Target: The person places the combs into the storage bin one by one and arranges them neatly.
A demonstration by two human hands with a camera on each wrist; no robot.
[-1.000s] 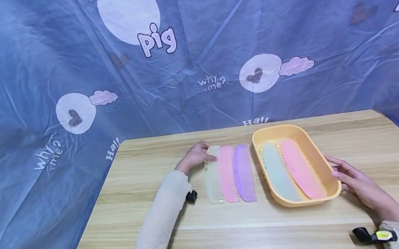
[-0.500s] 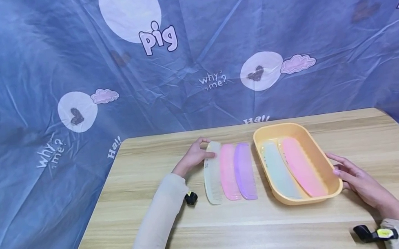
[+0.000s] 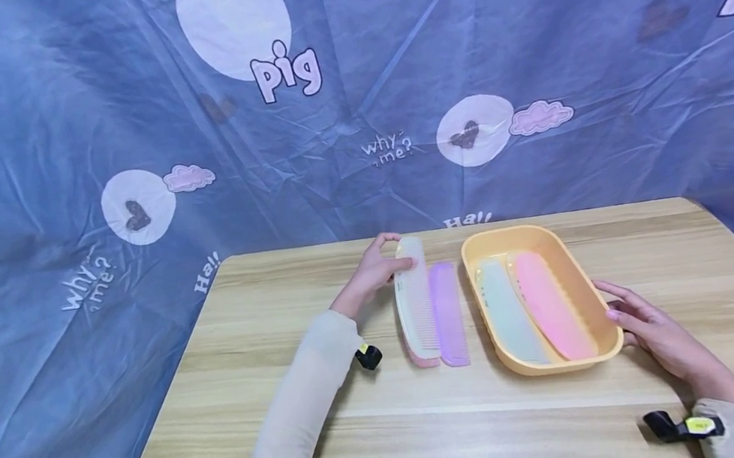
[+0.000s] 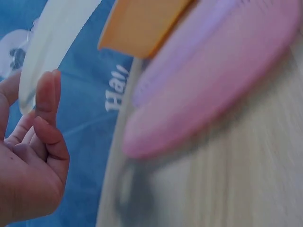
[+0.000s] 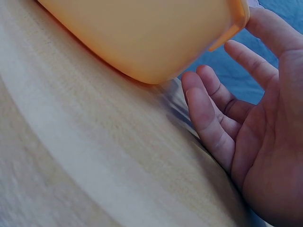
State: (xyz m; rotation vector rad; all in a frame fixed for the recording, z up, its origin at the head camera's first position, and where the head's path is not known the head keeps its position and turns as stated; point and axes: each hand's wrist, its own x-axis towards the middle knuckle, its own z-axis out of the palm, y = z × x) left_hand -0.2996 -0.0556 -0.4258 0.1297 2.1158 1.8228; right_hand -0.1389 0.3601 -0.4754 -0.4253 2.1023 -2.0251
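My left hand (image 3: pixel 375 270) pinches a pale green-white comb (image 3: pixel 417 306) near its far end, thumb across its face. In the left wrist view this comb (image 4: pixel 49 40) is raised, well apart from the pink comb (image 4: pixel 213 80) on the table. Seen from the head, it covers most of the pink comb, whose lower end shows below it. A purple comb (image 3: pixel 448 314) lies just right of these. My right hand (image 3: pixel 654 336) holds the rim of a yellow-orange plastic basket (image 3: pixel 578 265) at its right side, thumb over the edge; the other fingers are loosely bent outside the wall.
Inside the basket lie a pale blue-green comb (image 3: pixel 512 311) and a larger pink comb (image 3: pixel 552 306), side by side. The wood-grain table (image 3: pixel 265 293) ends at a blue printed cloth (image 3: pixel 335 187) behind it. Black cameras sit at both wrists.
My left hand has lifted the pale comb off the table and carried it right, over the pink comb. My right hand and the basket have stayed in place.
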